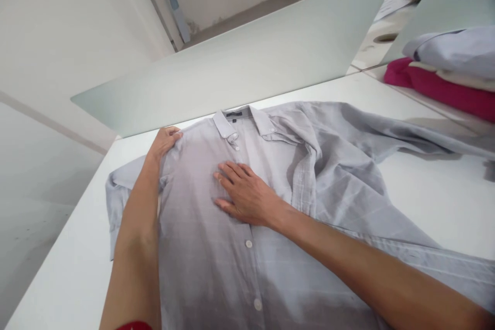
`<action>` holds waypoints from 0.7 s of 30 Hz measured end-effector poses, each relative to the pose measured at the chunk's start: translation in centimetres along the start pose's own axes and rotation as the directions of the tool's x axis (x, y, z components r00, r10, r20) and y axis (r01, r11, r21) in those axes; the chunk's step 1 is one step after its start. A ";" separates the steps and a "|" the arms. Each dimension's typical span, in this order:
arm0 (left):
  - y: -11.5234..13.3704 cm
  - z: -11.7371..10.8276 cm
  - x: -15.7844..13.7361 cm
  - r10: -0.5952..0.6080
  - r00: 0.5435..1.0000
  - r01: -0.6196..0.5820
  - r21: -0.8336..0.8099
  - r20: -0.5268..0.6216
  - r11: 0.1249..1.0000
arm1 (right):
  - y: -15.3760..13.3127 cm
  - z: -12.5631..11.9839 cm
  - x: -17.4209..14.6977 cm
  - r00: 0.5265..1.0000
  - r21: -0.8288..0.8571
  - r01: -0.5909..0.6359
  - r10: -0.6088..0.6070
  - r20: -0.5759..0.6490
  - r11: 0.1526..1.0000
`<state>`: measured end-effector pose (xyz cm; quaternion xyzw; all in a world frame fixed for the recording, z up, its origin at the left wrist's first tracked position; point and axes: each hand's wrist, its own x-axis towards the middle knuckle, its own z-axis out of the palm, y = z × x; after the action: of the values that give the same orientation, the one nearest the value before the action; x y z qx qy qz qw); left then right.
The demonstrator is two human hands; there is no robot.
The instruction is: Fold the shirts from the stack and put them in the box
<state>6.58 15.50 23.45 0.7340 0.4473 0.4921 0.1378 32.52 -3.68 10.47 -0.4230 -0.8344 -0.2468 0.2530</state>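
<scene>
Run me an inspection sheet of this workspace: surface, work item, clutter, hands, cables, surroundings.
Surface: white table, partly covered.
Work item: grey shirt, lying collar away from the wearer, one front panel turned back and wrinkled.
Clutter: magenta cloth at far right, pale cloth above it.
Hands: left hand touches the shirt's shoulder, grip unclear; right hand lies open on its front.
Cables: nothing seen.
Surroundings: frosted divider beyond the collar.

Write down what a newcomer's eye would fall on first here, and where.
Probably the pale grey collared fabric shirt spread across the white tabletop, with the right hand flat on its front and the left hand at one shoulder. Next, the bright magenta cloth at the right edge, beneath paler fabric.
</scene>
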 end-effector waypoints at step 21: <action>1.7 2.5 2.4 0.072 0.997 -0.070 0.131 -0.012 0.989 | 0.1 0.1 0.0 1.000 -0.006 0.003 -0.003 0.022 1.000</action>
<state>9.87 17.07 24.77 0.7529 0.4532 0.4724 0.0682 32.58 -3.59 10.41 -0.4252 -0.8369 -0.2452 0.2422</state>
